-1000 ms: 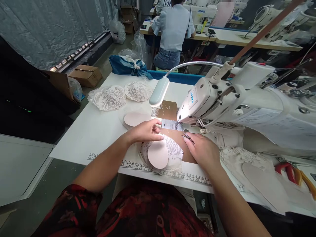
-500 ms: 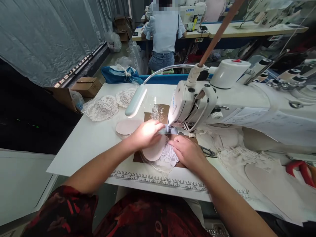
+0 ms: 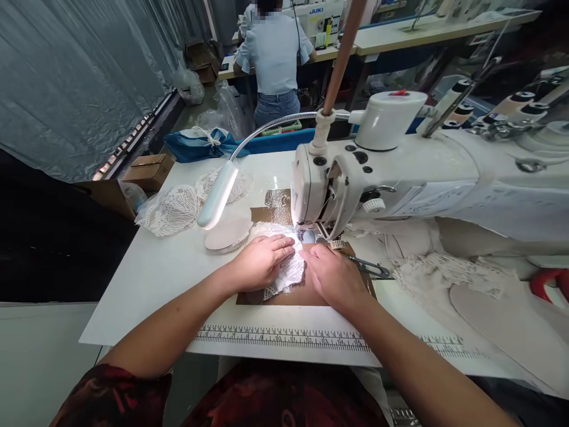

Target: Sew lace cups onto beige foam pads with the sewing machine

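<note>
A white lace piece (image 3: 291,270) lies on the brown board (image 3: 320,293), its upper right edge at the needle area of the white sewing machine (image 3: 306,184). My left hand (image 3: 262,261) rests on the lace with fingers stretched out and lying flat. Just right of the needle, my right hand (image 3: 335,276) has its fingers bent and pressed together at the lace's right edge; its fingertips are partly hidden. Beside it on the board lie dark thread snips (image 3: 368,267). An oval cream pad (image 3: 227,233) sits beyond my left hand.
Lace cups (image 3: 173,209) lie at the table's far left, under a lamp (image 3: 217,196) on a bendy neck. More lace and cream pieces (image 3: 453,276) are piled at right, near red-handled scissors (image 3: 544,284). A printed ruler (image 3: 275,338) runs along the front edge. A person (image 3: 275,65) sits ahead.
The lace has turned and shifted up and left, now lying under my left hand. The cream pad surface that showed between my hands is covered. The camera view has shifted slightly.
</note>
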A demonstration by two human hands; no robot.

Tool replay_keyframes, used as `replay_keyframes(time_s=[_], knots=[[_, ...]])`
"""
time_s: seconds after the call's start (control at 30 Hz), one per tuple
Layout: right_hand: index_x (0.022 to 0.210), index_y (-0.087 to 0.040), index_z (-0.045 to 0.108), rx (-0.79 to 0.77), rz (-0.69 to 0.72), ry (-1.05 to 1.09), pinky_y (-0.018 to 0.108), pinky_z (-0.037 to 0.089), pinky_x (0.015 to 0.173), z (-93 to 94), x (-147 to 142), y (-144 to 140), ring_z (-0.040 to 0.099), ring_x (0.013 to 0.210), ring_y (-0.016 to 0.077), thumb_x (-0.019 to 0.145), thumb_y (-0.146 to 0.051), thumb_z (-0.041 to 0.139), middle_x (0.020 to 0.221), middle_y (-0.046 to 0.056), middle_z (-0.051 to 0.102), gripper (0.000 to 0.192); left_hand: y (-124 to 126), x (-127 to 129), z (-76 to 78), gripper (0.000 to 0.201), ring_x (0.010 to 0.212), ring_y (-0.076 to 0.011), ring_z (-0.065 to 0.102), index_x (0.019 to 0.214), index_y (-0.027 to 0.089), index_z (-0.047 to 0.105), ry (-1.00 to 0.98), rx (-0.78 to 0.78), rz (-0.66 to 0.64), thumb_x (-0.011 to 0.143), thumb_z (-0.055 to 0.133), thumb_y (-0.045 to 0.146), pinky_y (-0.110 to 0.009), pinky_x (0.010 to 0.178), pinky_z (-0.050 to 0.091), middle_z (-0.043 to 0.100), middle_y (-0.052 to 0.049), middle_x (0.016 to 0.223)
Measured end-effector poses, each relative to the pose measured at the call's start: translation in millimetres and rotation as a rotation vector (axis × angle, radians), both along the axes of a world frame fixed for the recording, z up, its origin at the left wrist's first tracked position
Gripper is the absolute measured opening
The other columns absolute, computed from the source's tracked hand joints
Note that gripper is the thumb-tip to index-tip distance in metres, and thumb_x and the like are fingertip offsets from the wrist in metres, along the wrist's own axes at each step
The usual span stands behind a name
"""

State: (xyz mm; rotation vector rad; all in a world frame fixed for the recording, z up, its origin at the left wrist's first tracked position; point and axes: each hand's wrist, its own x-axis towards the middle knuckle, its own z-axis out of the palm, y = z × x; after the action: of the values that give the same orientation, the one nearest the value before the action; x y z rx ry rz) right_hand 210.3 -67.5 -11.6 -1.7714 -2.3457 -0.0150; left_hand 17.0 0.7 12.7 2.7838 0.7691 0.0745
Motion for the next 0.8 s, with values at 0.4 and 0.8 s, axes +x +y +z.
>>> replay_keyframes(time_s=[0.4,0.8], knots=[[0.1,-0.019,0.067,-0.006,0.089,0.008,0.032,0.032,0.062,-0.4,2.0,-0.7,0.05,0.071,0.019,0.083,-0.006,0.046,0.083,0.006,0.062,0.03,26.1,-4.1,-3.3,0.046,0.131,-0.0275,0.044,0.13,0.013,0.054,-0.057,0.01,-0.167,0.085,0.046,0.015,-0.044,0.107,0.038,0.05,-0.013,0.14],[0.1,-0.019,0.066,-0.019,0.264,0.107,0.029,0.033,0.068,-2.6,7.8,-5.5,0.046,0.073,0.017,0.073,-0.001,0.047,0.079,0.003,0.058,0.038,25.5,0.2,-16.6,0.035,0.117,-0.0258,0.052,0.125,0.012,0.057,-0.099,0.079,-0.327,0.097,0.039,0.024,-0.041,0.094,0.044,0.055,-0.014,0.134]])
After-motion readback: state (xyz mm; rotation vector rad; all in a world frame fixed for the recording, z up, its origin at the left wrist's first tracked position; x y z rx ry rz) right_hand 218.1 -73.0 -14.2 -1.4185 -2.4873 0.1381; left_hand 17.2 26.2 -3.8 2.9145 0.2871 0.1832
